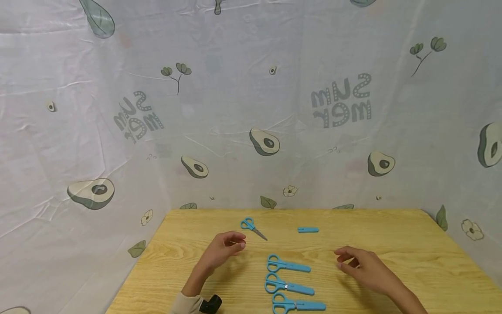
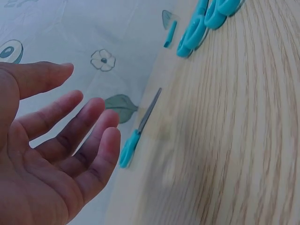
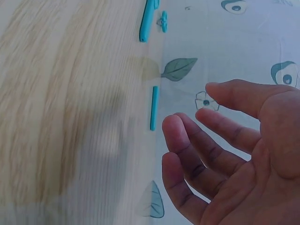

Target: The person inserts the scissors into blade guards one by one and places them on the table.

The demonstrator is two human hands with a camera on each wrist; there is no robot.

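My left hand (image 1: 224, 249) hovers over the wooden table with loosely bent fingers and nothing in them. Just beyond it lie uncapped scissors (image 1: 251, 227) with blue handles, their metal blades bare and pointing toward the near right; the left wrist view shows these scissors (image 2: 140, 129) past the fingertips. A loose blue blade cover (image 1: 308, 230) lies farther right, seen also as a thin blue cover (image 3: 154, 108) in the right wrist view. My right hand (image 1: 364, 267) hangs above the table's right half, fingers relaxed, holding nothing. Between the hands, three covered blue scissors (image 1: 289, 287) lie in a column.
The wood-grain table (image 1: 412, 235) is backed and flanked by a pale curtain (image 1: 235, 100) printed with avocados, leaves and mirrored lettering. A black strap mount (image 1: 211, 304) sits on my left wrist by the beige sleeve (image 1: 186, 304).
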